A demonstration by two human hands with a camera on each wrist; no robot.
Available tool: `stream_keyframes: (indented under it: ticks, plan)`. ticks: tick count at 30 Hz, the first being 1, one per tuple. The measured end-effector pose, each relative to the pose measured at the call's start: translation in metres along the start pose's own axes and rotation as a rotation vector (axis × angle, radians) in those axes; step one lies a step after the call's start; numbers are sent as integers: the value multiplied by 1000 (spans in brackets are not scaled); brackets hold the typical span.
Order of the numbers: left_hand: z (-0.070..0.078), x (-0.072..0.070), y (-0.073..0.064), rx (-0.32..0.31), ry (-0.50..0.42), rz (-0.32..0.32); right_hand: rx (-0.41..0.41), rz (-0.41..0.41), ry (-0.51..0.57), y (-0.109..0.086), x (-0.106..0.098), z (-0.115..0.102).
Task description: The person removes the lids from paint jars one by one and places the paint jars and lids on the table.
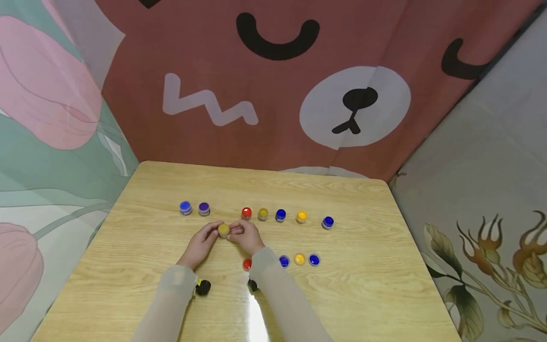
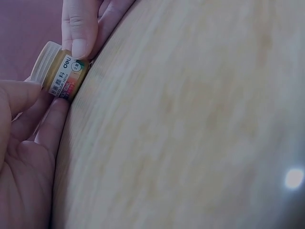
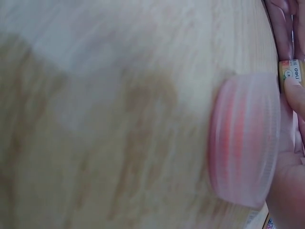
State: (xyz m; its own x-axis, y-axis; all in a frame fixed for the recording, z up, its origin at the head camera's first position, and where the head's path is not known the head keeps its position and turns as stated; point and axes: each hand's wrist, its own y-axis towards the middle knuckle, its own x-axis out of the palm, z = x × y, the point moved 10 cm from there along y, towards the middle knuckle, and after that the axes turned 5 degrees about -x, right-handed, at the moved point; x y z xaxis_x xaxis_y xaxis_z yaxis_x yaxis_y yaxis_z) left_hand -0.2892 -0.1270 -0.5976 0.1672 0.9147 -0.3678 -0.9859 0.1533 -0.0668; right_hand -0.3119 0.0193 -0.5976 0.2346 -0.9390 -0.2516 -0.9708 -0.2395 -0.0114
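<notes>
A small ochre paint jar (image 1: 223, 231) stands on the table between both hands. Its ribbed translucent lid and white label (image 2: 61, 76) show in the left wrist view. My left hand (image 1: 200, 244) pinches the jar, thumb at the lid and fingers along the near side. From the other side, my right hand (image 1: 247, 236) holds the jar's body, its thumb (image 3: 295, 95) against the label in the right wrist view. Close to the right wrist camera lies a ribbed lid (image 3: 245, 140) with red inside, seen as the red lid (image 1: 247, 264) beside the right sleeve in the head view.
Behind the hands runs a row of paint jars: light blue (image 1: 185, 207), purple (image 1: 204, 209), red (image 1: 246, 213), ochre (image 1: 262, 214), dark blue (image 1: 280, 215), yellow (image 1: 301, 217) and another blue (image 1: 327, 222). Right of the right forearm lie blue (image 1: 284, 261) and yellow (image 1: 299, 259) lids.
</notes>
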Motion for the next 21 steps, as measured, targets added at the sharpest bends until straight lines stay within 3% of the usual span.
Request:
stream_keyframes:
  ticks: [21]
  plan:
    - [-2, 0, -2, -19, -14, -18, 5, 2, -1, -1, 1, -3]
